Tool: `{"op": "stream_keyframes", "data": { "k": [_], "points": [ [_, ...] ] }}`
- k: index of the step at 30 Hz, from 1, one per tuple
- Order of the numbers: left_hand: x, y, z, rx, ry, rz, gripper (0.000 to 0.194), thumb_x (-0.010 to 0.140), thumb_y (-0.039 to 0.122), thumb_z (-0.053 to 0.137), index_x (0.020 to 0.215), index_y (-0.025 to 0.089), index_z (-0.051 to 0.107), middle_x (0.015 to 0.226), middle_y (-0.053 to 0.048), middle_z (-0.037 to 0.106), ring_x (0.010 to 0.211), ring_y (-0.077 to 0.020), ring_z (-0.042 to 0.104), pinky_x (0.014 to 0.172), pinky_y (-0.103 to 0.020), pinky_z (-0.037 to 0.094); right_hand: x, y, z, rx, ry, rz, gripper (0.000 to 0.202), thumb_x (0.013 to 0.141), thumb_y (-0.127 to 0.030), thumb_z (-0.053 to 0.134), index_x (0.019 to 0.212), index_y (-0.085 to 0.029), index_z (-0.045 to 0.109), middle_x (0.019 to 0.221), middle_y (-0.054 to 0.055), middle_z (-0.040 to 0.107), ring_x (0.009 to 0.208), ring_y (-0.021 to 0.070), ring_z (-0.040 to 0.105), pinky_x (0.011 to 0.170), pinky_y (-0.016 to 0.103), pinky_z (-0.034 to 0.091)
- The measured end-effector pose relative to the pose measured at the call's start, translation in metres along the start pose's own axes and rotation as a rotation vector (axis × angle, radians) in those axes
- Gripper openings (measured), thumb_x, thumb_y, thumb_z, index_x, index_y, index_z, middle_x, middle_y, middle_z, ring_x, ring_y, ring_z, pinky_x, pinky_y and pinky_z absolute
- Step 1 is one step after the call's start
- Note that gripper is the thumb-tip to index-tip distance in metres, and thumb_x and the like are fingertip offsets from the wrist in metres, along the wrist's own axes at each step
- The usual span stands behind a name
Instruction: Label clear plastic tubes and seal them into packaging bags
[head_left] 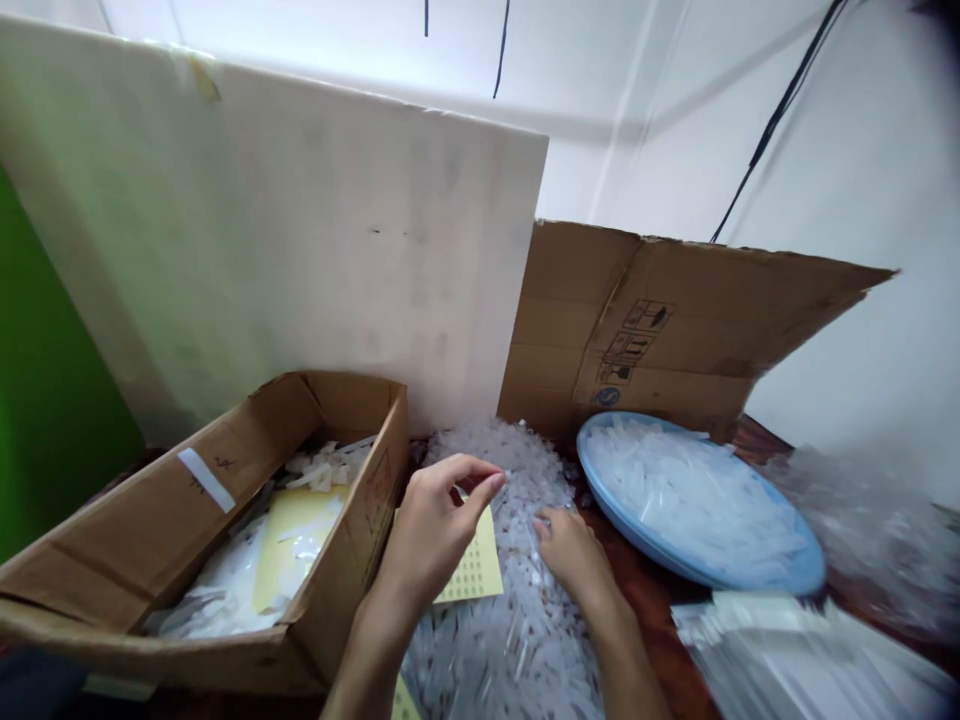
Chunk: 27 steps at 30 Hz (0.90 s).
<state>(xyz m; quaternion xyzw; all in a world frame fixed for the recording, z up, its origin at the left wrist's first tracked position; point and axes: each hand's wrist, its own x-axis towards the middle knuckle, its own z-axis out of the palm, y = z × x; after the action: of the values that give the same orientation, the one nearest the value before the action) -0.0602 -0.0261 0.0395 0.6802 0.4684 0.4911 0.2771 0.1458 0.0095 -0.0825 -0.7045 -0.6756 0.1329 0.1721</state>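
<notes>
My left hand (442, 510) is raised over the pile, thumb and forefinger pinched together at the tips. Whatever may be in that pinch is too small to make out. Just behind and below it lies a yellow sheet (476, 570) with rows of small dark marks, partly covered by the hand. My right hand (574, 553) is low over the heap of small clear plastic pieces (517, 635), its fingers curled in near the thumb. Anything between those fingers is hidden. The heap runs between both forearms and back toward the boards.
On the left stands an open cardboard box (307, 610) holding plastic pieces and a yellow sheet (289, 545). A blue basin (611, 500) full of clear strips sits at right. Nearby lie stacked pale strips (795, 650) and clear plastic bags (877, 530). Behind stand a white board (322, 240) and a cardboard panel (697, 320).
</notes>
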Motion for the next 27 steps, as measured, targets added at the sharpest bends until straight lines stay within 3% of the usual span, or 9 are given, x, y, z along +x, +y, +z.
{"op": "stream_keyframes", "data": {
  "k": [5,10,12,15,17,20,25,27],
  "points": [
    [0.000,-0.002,0.003,-0.017,-0.027,0.007,0.019,0.092,0.033,0.066,0.086,0.021,0.079,0.085,-0.003,0.078,0.075,-0.0184,0.069,0.067,-0.027,0.048,-0.002,0.000,0.006,-0.066,0.000,0.045,0.030,0.087,-0.016,0.056,0.111,-0.019,0.073,0.119,0.020,0.073,0.109,0.0338,0.069,0.082,0.038,0.048],
    [-0.001,-0.005,0.008,-0.004,-0.056,0.009,0.016,0.093,0.029,0.066,0.085,0.021,0.079,0.083,-0.003,0.078,0.074,-0.0178,0.068,0.069,-0.027,0.048,-0.002,0.003,0.003,-0.035,0.042,0.098,0.032,0.082,-0.020,0.061,0.112,-0.022,0.073,0.111,0.018,0.075,0.097,0.0324,0.071,0.073,0.035,0.045],
    [-0.001,-0.009,0.011,0.012,-0.065,0.004,0.015,0.092,0.027,0.067,0.086,0.021,0.079,0.082,-0.003,0.077,0.074,-0.0178,0.068,0.069,-0.027,0.048,0.000,0.001,-0.005,0.098,0.110,0.086,0.026,0.079,-0.020,0.063,0.103,-0.021,0.073,0.099,0.015,0.076,0.088,0.0298,0.070,0.073,0.034,0.045],
    [0.000,-0.015,0.017,0.049,-0.102,0.031,0.010,0.091,0.026,0.070,0.089,0.021,0.078,0.085,-0.003,0.075,0.078,-0.0181,0.068,0.070,-0.027,0.049,-0.002,-0.011,-0.025,0.496,0.177,-0.003,0.014,0.077,-0.028,0.069,0.088,-0.019,0.069,0.080,0.007,0.069,0.074,0.0236,0.062,0.072,0.032,0.044],
    [0.000,-0.017,0.020,0.042,-0.152,0.087,0.012,0.089,0.024,0.074,0.100,0.023,0.078,0.095,-0.003,0.074,0.086,-0.0188,0.068,0.072,-0.027,0.050,-0.008,-0.023,-0.042,0.815,0.136,-0.068,0.025,0.080,-0.041,0.073,0.089,-0.019,0.067,0.072,0.001,0.060,0.064,0.0174,0.052,0.063,0.029,0.041],
    [-0.001,-0.015,0.026,-0.018,-0.203,0.172,0.033,0.085,0.018,0.078,0.116,0.027,0.073,0.109,-0.003,0.069,0.094,-0.0183,0.067,0.077,-0.027,0.053,-0.022,-0.041,-0.064,1.147,-0.001,-0.101,0.033,0.084,-0.048,0.074,0.098,-0.020,0.063,0.066,-0.006,0.045,0.053,0.0099,0.031,0.051,0.024,0.026],
    [-0.001,-0.011,0.031,-0.059,-0.088,0.262,0.017,0.093,0.014,0.068,0.106,0.023,0.073,0.097,-0.001,0.069,0.087,-0.0150,0.067,0.079,-0.026,0.053,-0.035,-0.054,-0.079,1.217,-0.083,-0.153,0.034,0.087,-0.051,0.074,0.093,-0.019,0.065,0.067,-0.005,0.042,0.054,0.0084,0.024,0.048,0.024,0.018],
    [-0.001,-0.010,0.031,-0.037,-0.006,0.272,0.012,0.094,0.018,0.068,0.104,0.021,0.073,0.094,-0.002,0.070,0.084,-0.0147,0.068,0.077,-0.026,0.053,-0.034,-0.054,-0.080,1.262,-0.061,-0.146,0.038,0.092,-0.057,0.065,0.095,-0.019,0.065,0.065,-0.005,0.040,0.053,0.0088,0.023,0.048,0.025,0.016]
  ]
}}
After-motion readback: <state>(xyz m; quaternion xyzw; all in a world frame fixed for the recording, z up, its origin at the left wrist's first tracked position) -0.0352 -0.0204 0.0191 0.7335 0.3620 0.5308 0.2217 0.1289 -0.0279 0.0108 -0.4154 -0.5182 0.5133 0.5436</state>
